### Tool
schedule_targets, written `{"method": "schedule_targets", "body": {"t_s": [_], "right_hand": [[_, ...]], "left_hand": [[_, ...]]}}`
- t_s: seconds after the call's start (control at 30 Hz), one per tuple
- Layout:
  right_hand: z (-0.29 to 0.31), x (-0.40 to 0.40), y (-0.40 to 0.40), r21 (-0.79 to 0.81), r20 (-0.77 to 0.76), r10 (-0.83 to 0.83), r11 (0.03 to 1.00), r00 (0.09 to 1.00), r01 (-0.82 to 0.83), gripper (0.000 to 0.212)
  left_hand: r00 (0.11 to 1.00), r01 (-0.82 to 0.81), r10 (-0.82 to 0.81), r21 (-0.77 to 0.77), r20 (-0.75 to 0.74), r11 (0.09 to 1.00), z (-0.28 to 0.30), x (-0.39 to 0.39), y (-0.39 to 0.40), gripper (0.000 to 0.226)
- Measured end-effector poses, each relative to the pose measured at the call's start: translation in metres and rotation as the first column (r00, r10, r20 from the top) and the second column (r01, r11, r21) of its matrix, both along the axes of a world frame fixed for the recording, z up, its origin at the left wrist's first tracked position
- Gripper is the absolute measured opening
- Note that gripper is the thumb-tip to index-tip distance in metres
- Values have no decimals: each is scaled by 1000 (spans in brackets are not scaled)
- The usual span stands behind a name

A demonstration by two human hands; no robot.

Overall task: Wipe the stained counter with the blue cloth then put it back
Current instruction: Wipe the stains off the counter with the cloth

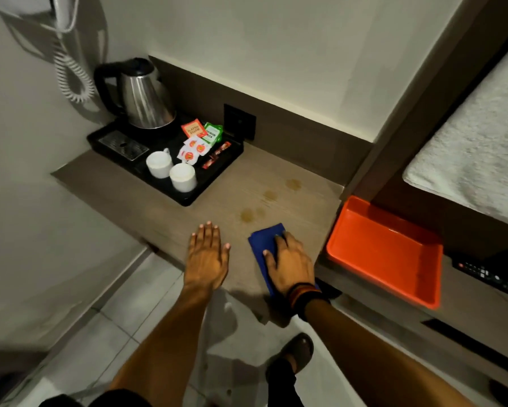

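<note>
A folded blue cloth [266, 239] lies on the wooden counter [164, 218] near its front edge. My right hand [291, 264] presses flat on top of the cloth, fingers spread over it. Several brownish stains [268, 196] mark the counter just beyond the cloth, running up toward the back right. My left hand [207, 254] rests flat on the counter to the left of the cloth, fingers together, holding nothing.
An orange tray [384, 251] sits empty on a lower ledge to the right. A black tray [223, 171] at the back left carries a steel kettle [142, 98], two white cups [172, 170] and sachets. A remote control [493, 276] lies far right.
</note>
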State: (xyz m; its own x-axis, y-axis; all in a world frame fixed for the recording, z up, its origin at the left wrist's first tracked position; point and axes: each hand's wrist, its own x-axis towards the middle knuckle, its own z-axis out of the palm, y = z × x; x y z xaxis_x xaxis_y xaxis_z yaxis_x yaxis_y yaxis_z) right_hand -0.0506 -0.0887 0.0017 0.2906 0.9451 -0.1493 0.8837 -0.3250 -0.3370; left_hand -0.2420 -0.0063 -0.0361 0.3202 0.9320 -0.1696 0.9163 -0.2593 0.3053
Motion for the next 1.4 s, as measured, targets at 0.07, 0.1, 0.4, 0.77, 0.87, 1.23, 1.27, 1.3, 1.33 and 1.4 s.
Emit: {"method": "schedule_targets", "body": {"t_s": [0.07,0.1,0.4,0.77,0.87,1.23,1.27,1.3,1.33,1.4], "right_hand": [[-19,1,1,34,21,113,993,993,-114,61],[-28,4,2,30,29,157,987,987,-158,61],[-52,28,87,150,90,-92,986,992,78,59],[-47,16,44,128,-28,152,981,988,-147,54],[-50,57,69,81,31,-46,996,998,43,57],[-42,-17,69,79,22,239,968,971,-240,57],[-43,-1,60,88,31,207,974,978,-209,56],[-44,16,58,90,41,149,984,988,-152,55],[-45,32,60,78,47,82,993,996,-85,55],[-50,58,81,60,84,-49,997,995,44,55]], "left_hand": [[999,-21,20,23,41,1000,-6,-3,14,66],[998,-23,20,39,67,999,-10,-4,22,65],[986,-18,-21,232,167,973,-40,-6,52,63],[989,-6,-23,189,147,982,-37,-8,50,64],[984,-12,-20,175,179,985,-43,-8,52,66],[970,-13,-24,151,243,988,-33,-10,55,62],[967,12,-48,144,251,990,-34,-14,58,62],[964,50,-85,143,252,988,-35,-16,61,62],[960,91,-126,148,250,985,-36,-19,64,63],[952,129,-165,149,259,980,-38,-20,69,63]]}}
